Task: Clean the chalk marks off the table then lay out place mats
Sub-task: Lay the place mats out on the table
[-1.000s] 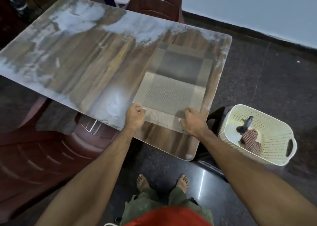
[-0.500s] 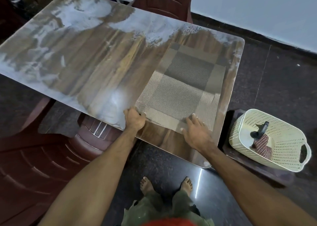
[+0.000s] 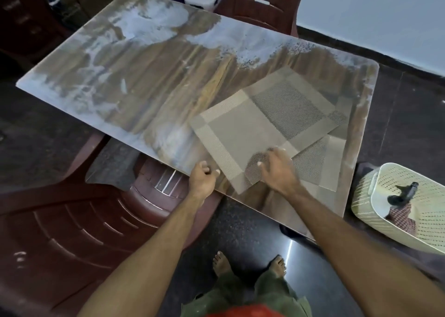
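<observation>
The wooden table (image 3: 144, 87) carries white chalk smears (image 3: 154, 20) along its far side and left end. Two woven beige-and-grey place mats lie at its right end. The top mat (image 3: 243, 133) is turned at an angle across the lower mat (image 3: 317, 162). My right hand (image 3: 279, 172) grips the top mat at its near edge, with fingers showing through the mesh. My left hand (image 3: 202, 181) hovers at the table's front edge just left of that mat, fingers loosely curled, holding nothing.
A cream perforated basket (image 3: 375, 210) sits low at the right, holding a black spray bottle (image 3: 404, 192) and a checkered cloth (image 3: 402, 216). One maroon plastic chair (image 3: 72, 232) stands at the near left, another chair (image 3: 262, 5) behind the table. My bare feet are below.
The top mat has swung anticlockwise off the lower one, which now shows at the right. My left hand has let go of the mat's corner; my right hand moved left with it.
</observation>
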The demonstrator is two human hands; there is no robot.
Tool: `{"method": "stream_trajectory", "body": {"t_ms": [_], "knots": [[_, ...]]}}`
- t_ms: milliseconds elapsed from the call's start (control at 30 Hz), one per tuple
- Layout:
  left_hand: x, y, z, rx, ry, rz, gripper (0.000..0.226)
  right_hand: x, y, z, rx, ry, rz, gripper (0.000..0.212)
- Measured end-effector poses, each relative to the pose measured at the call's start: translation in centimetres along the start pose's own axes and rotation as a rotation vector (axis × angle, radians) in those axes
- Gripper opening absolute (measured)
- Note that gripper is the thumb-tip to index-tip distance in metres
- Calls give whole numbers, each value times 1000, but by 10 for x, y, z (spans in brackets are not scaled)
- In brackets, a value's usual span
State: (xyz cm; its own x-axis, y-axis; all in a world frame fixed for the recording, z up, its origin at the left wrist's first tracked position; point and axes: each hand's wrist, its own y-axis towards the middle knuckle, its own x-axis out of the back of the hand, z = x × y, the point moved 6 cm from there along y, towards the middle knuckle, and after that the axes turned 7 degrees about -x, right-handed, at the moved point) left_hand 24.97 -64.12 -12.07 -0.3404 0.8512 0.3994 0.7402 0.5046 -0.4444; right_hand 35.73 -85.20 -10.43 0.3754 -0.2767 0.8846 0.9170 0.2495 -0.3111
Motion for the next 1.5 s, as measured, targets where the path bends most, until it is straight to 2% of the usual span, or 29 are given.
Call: {"method": "stream_trajectory", "body": {"t_ms": [67,133,233,300,367,433,500,533,633,767,867,933,967,1067,1167,1300,1500], "knots": [[4,0,5,-5,-9,6,52,-18,-2,-4,-82,-110,98,60],[11,0,4,-20,-23,-22,47,-35,-7,9,-60,-127,150,66],[25,3,-3,-102,8,-89,20,-49,-10,59,166,16,258,62],[38,4,-7,-142,60,-115,20,-53,-12,97,352,152,382,60],[49,5,-11,-190,197,-115,27,-44,-6,115,414,237,337,57],[58,7,-12,-226,311,-94,30,-25,8,110,356,274,99,48],[60,8,-13,-270,415,-46,34,-16,16,87,226,165,-81,41],[60,10,-13,-291,468,-18,39,-20,19,77,157,96,-65,43],[59,20,-11,-321,593,55,51,-48,21,64,6,-42,123,59],[64,38,-2,-317,676,160,58,-68,21,98,98,-82,186,66],[87,60,3,-333,748,179,57,-72,30,130,153,-33,232,63],[107,74,2,-409,821,188,50,-68,36,146,157,36,191,58],[116,81,-1,-465,852,187,46,-63,37,147,136,53,117,56],[147,97,-3,-551,885,192,44,-53,27,132,-62,-23,-117,53],[164,109,4,-592,965,256,61,-71,7,122,-225,-60,-43,61],[161,127,16,-557,1003,355,70,-83,19,149,-194,-123,1,64],[179,195,3,-515,994,306,69,-85,70,179,-173,-103,-15,63]]}}
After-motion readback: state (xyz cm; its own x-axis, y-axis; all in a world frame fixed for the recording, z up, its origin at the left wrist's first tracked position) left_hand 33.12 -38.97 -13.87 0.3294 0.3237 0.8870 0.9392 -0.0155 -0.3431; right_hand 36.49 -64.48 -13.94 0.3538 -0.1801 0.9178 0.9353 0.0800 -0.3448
